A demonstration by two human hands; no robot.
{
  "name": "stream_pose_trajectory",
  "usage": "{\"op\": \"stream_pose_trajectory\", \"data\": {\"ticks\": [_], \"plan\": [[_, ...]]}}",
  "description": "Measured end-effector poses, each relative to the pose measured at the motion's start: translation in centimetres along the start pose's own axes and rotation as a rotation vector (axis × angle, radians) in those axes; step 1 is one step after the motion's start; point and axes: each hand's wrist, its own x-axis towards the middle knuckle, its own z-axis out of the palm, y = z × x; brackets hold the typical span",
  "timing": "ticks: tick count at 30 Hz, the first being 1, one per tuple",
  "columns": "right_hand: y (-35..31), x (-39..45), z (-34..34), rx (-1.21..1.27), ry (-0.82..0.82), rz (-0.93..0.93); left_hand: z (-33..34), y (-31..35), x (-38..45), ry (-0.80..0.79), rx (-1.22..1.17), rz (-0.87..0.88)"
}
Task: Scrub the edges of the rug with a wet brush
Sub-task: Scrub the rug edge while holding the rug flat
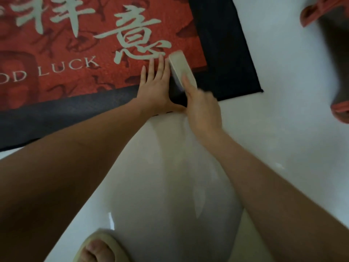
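A red rug (75,53) with pale characters and a black border lies on the white floor. My left hand (154,86) rests flat on it, fingers straight, near its lower right corner. Beside it, my right hand (202,108) grips a pale rectangular brush (181,69), index finger laid along its back. The brush sits across the line where the red field meets the black border (226,53). Its bristles are mostly hidden and blurred.
The rug's right corner (261,90) ends on wet-looking white floor (283,129). A red-edged object (340,108) lies at the right edge, another red item (317,10) at the top right. My foot in a pale slipper (98,248) is at the bottom.
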Motion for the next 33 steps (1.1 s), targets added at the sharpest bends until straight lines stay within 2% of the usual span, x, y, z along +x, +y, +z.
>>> {"op": "stream_pose_trajectory", "data": {"ticks": [3, 5, 7, 9, 11, 14, 16, 17, 18, 19, 21, 24, 26, 29, 30, 31, 33], "plan": [[3.1, -6.3, -1.9, 0.018, -0.133, -0.032, -0.1, 0.1, -0.1, 0.009, 0.006, 0.023], [4.7, -6.5, -4.0, 0.099, -0.179, -0.045, -0.5, -0.3, -0.4, -0.006, 0.005, 0.051], [4.9, -3.0, -4.6, 0.18, -0.048, -0.104, -1.2, -1.5, -0.9, -0.045, -0.022, 0.116], [3.8, 2.5, -4.2, 0.18, 0.102, -0.162, -1.6, -3.6, -1.5, -0.015, -0.036, 0.137], [2.6, 7.2, -3.5, 0.107, 0.106, -0.196, -1.6, -5.4, -2.5, 0.039, -0.006, 0.07], [3.7, 6.1, -1.6, 0.108, 0.03, -0.211, -0.8, -6.2, -3.2, 0.026, 0.073, 0.04], [6.3, -0.2, -1.6, 0.08, -0.078, -0.323, -0.6, -6.2, -3.3, 0.021, 0.092, 0.039], [7.4, -3.3, -2.8, 0.084, -0.198, -0.384, -0.6, -6.1, -3.3, 0.021, 0.099, 0.033], [8.4, -4.6, -4.0, 0.067, -0.275, -0.434, -0.7, -6.0, -3.4, 0.016, 0.101, 0.029], [9.0, -3.9, -4.8, 0.042, -0.275, -0.478, -0.7, -5.9, -3.4, 0.016, 0.095, 0.025], [8.6, 0.7, -5.3, 0.015, -0.129, -0.472, -0.5, -5.7, -3.2, 0.027, 0.082, 0.018], [6.0, 5.1, -2.9, 0.071, 0.036, -0.278, -0.3, -6.0, -3.1, 0.049, 0.077, 0.014], [6.6, 1.4, -1.7, 0.087, -0.04, -0.328, -0.1, -6.2, -3.0, 0.061, 0.082, 0.028], [9.1, -5.1, -4.6, 0.017, -0.335, -0.445, -0.1, -6.1, -3.2, 0.071, 0.093, 0.017], [9.8, -4.0, -5.3, -0.007, -0.306, -0.456, 0.0, -5.8, -3.2, 0.082, 0.087, -0.004], [10.1, -1.8, -5.5, -0.002, -0.21, -0.438, 0.0, -5.3, -3.2, 0.098, 0.081, -0.025], [9.3, 3.8, -5.0, 0.121, -0.009, -0.306, 0.0, -4.0, -2.9, 0.142, 0.089, -0.012]]}}
